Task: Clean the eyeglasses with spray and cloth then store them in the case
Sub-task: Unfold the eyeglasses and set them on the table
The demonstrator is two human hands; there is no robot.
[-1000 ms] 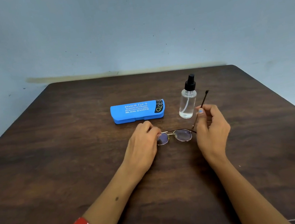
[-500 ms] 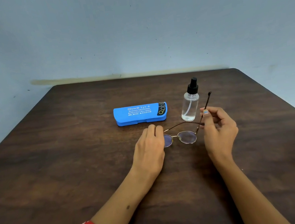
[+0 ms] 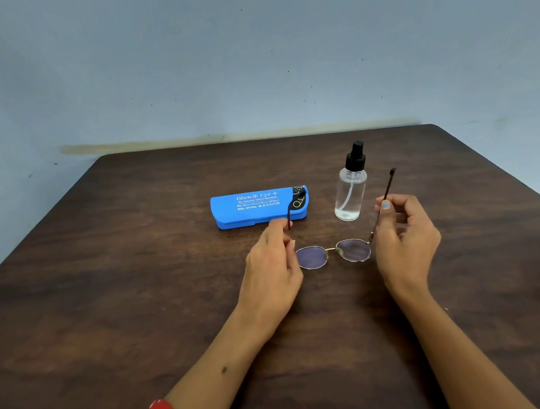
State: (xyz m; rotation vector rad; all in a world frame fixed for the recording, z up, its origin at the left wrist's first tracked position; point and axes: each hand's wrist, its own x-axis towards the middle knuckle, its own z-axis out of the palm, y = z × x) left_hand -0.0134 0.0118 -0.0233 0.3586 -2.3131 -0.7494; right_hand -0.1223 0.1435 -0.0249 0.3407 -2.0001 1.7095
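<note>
Thin metal-framed eyeglasses (image 3: 333, 253) with tinted lenses sit between my hands at the middle of the table, both temple arms unfolded and pointing away from me. My left hand (image 3: 274, 267) pinches the left temple arm. My right hand (image 3: 404, 239) pinches the right temple arm, whose dark tip sticks up above my fingers. A closed blue eyeglass case (image 3: 255, 207) with white lettering lies just beyond my left hand. A clear spray bottle (image 3: 350, 191) with a black nozzle stands upright to the right of the case. No cloth is visible.
The dark wooden table (image 3: 136, 286) stands against a pale blue wall (image 3: 245, 55). Its far corners are rounded, and the right edge falls off near the right side of the view.
The left temple arm has been unfolded outward by my left hand; both arms now stand open. My hands have moved apart, and the glasses face me fully.
</note>
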